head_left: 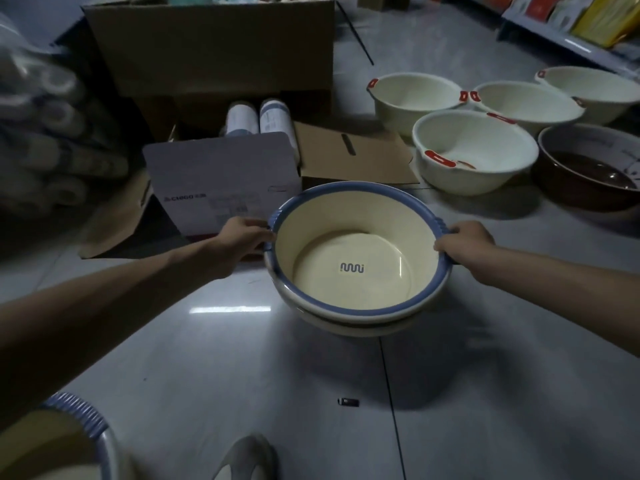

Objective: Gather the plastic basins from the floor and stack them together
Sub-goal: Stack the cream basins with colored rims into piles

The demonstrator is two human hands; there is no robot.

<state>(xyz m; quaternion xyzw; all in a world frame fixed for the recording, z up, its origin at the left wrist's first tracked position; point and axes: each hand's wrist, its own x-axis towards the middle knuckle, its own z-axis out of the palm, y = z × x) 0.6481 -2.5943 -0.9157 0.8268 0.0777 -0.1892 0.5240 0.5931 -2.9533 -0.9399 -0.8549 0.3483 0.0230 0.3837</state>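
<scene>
Holding the blue-rimmed basin [353, 268] at the centre of the frame, I have my left hand [239, 237] curled round its ribbed left handle and my right hand [464, 240] curled round the right one, each closed on the rim. It sits nested in a second basin [363, 327] whose cream wall shows just below, and the shadow underneath suggests the pair hangs clear of the floor [242, 375]. To do this well I judge I should hold both handles level so the inner basin does not tip or jam, and press it down evenly until the rims meet all the way round. The plastic looks smooth and glossy, cream inside with a small wavy logo on the flat bottom, round and sloping so it should nest easily. The blue handles carry ridges that give my fingers purchase. At the lower left corner another blue basin [86, 431] shows the same ridged rim. Upper right, well apart, stand the red-handled basins [474, 150], cream and deep, with a brown basin [585, 174] beside them, shiny and dark. Beyond my left hand is a white carton [221, 174], with a big cardboard box [207, 46] behind it.
</scene>
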